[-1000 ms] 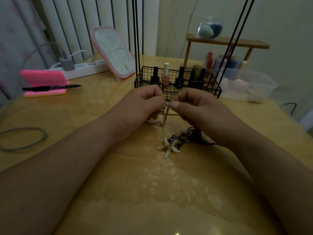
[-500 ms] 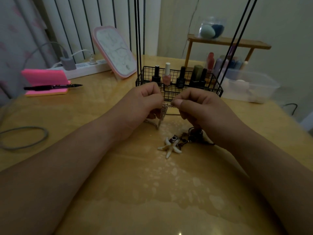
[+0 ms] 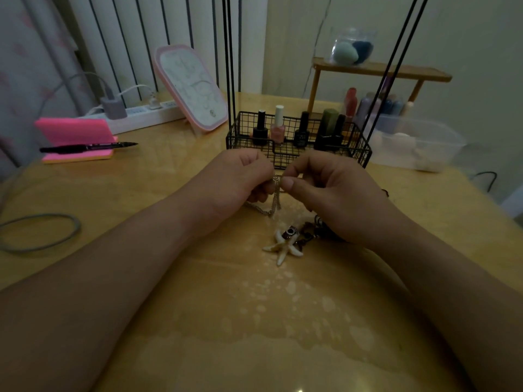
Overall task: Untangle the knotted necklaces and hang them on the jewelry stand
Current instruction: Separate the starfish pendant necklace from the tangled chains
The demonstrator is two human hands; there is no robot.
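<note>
Yellow wooden table [image 3: 198, 321], dim light. Nearest, a starfish pendant [image 3: 284, 246] and a dark cord necklace [image 3: 317, 230] lie on the surface, unmoved since the earlier frames. Above them, the left hand [image 3: 240, 179] and right hand [image 3: 325, 188], fingers curled, each pinch the silver chain [image 3: 276, 199], thumbs almost touching as before; its loop hangs between them. Behind stands the jewelry stand [image 3: 359, 151], its wire basket holding nail polish bottles [image 3: 278, 128].

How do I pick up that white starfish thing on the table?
Probably pinch the dark cap atop the starfish pendant, coming from above. The starfish lies flat on the table, so its thin arms give little to get under, while the cap looks raised where the cord joins.
</note>
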